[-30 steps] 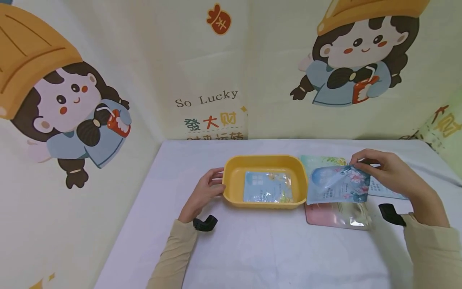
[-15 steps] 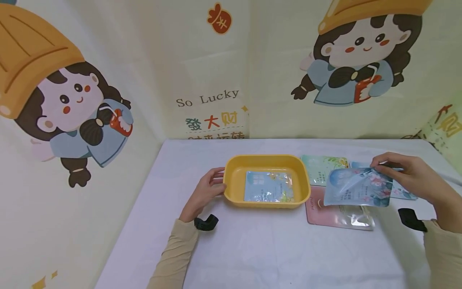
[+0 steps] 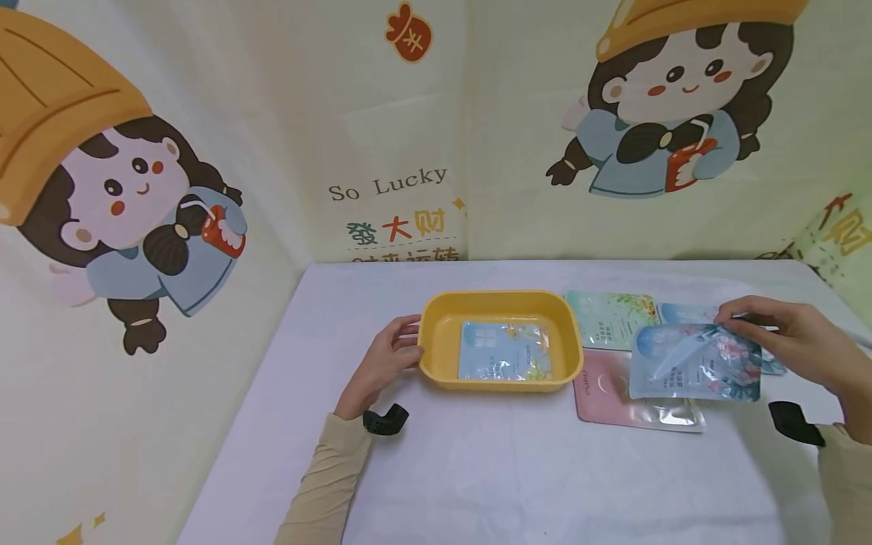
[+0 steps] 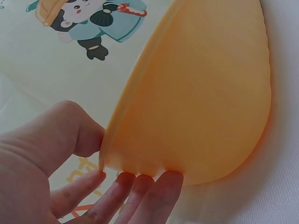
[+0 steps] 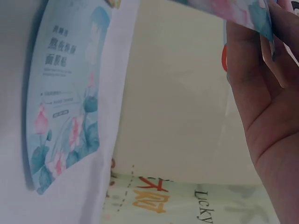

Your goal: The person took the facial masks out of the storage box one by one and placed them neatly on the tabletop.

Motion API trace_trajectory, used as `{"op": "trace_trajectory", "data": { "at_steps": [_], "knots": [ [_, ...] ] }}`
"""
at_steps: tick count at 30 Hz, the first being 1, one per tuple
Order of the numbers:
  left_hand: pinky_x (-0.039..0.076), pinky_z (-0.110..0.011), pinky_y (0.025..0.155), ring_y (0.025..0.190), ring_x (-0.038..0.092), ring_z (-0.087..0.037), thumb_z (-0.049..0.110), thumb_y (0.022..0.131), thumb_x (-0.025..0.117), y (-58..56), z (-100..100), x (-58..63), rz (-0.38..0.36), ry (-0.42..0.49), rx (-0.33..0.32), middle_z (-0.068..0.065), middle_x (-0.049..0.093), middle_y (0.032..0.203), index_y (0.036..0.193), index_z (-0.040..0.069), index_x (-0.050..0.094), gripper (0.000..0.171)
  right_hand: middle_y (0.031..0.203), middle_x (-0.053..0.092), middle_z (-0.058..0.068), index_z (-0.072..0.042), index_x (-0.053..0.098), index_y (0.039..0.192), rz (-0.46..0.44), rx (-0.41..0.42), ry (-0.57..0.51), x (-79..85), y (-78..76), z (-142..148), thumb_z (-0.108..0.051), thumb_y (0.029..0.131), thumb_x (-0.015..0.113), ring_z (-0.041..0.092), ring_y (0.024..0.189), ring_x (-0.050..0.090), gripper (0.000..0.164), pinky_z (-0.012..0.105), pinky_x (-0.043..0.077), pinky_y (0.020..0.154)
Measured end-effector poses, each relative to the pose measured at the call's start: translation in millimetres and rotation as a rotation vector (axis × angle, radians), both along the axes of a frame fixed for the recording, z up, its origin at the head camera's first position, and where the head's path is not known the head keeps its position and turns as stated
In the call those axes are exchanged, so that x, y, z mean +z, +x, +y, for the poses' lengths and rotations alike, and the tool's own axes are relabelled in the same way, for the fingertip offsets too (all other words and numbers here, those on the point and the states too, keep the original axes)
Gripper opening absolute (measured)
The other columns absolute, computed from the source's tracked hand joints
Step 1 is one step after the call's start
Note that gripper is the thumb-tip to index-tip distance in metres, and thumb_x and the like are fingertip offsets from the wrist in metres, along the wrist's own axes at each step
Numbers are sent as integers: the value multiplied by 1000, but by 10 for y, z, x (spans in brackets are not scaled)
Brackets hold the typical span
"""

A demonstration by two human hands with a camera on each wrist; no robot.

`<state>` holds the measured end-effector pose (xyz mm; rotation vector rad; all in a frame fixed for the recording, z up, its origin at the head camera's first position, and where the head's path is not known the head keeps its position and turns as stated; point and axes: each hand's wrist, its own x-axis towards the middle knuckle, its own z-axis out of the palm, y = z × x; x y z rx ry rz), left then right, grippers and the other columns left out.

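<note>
My right hand [image 3: 800,341] pinches the top edge of a blue face mask packet [image 3: 688,367] with pink flowers, held tilted above the packets on the table. In the right wrist view only a corner of this packet [image 5: 229,10] shows near the fingers. At the left end of a yellow plastic tray [image 3: 502,386], my left hand [image 3: 381,367] holds the rim between thumb and fingers, as the left wrist view also shows. Inside the tray lies a light blue face mask packet [image 3: 502,351].
To the right of the tray lie a green packet [image 3: 609,318] and a pink packet [image 3: 602,386], the latter partly covered by the held one. Another blue flowered packet [image 5: 65,93] lies behind the right hand. A printed cloth [image 3: 381,113] hangs behind the white table [image 3: 477,469].
My right hand has moved right and slightly toward me with the blue packet, away from the tray, uncovering more of the green and pink packets. My left hand stays on the tray.
</note>
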<state>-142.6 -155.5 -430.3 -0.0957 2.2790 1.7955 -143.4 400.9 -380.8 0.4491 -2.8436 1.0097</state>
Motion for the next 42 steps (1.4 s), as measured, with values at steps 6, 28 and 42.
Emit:
{"op": "trace_trajectory", "data": {
  "at_steps": [6,28,42],
  "knots": [
    [59,-37,87,122,56,-26,10,86,67,-12,-2,-6,6,-3,-2,-7,54,136,140,21,50,58,104,55,-33,-13,70,99,51,30,-7,-67,46,80,7,91,62,-23,92,45,23,-5,37,72],
    [59,-37,86,123,56,-27,9,87,66,7,-13,27,-1,-6,-2,-8,54,138,142,20,48,59,114,61,38,0,72,104,-91,-49,237,-240,72,329,10,83,68,27,87,66,24,13,51,63],
    [59,-36,87,124,56,-27,11,88,67,18,12,33,-16,-26,-1,-8,53,139,142,21,48,58,97,67,28,2,71,99,-68,-44,282,-336,109,417,11,82,69,-18,73,34,19,2,33,59]
  ]
}}
